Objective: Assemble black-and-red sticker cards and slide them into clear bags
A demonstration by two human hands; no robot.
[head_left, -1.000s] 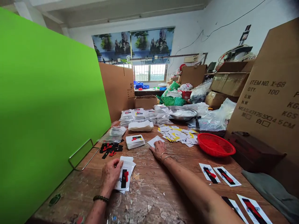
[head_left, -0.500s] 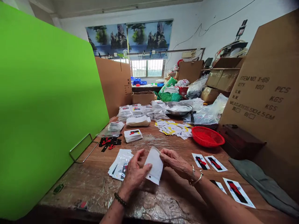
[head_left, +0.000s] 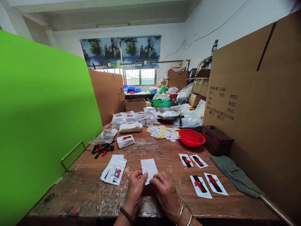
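On the L side of the tabletop, a green panel stands upright w/ a bent wire frame near its lower edge. Next, a heap of black & red pcs lies by a clear plastic bag w/ a white stack in it. Nearer the person is a fanned pile of white cards; the top one carries a black pc w/ a red pc. Behind it, a neat white stack sits in front of a curved white paper stack.

At center, near the front edge, the L hand, w/ a beaded bracelet, pinches the lower L edge of a white packet. The packet is btwn both hands. The R hand, w/ metal bangles, has bent fingertips touching the packet's lower R corner; can't tell if they grip it.

Farther back, loose yellow-&-white cards lie just L of a red plastic basket. To the R, 4 cards w/ black & red strips lie in 2 rows, near a dk. brown box & gray cloth.
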